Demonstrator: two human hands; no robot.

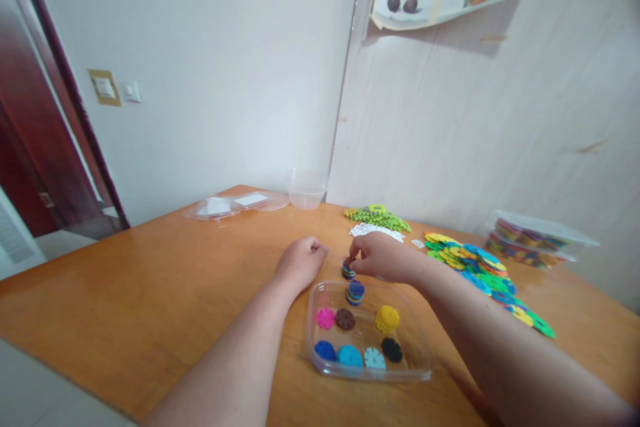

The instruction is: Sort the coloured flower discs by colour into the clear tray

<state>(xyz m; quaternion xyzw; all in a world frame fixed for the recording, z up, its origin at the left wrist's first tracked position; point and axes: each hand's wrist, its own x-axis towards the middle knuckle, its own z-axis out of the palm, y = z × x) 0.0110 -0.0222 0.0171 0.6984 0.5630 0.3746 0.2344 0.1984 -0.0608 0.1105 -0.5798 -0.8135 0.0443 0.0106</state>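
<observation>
My right hand pinches at the top of a small stack of notched plastic discs, just beyond the clear container. A brownish disc shows at its fingertips. My left hand is curled closed to the left of that stack; whatever it may hold is hidden. Between my forearms stands the clear plastic container. Inside lie a pink disc, a brown disc, a yellow stack, a black disc, and dark blue, blue and pale blue discs. A mixed stack stands at its far side.
Larger coloured discs are heaped on the right, and green ones lie near the wall beside white paper pieces. Filled clear boxes stand far right. At the back are a clear tub and clear lids.
</observation>
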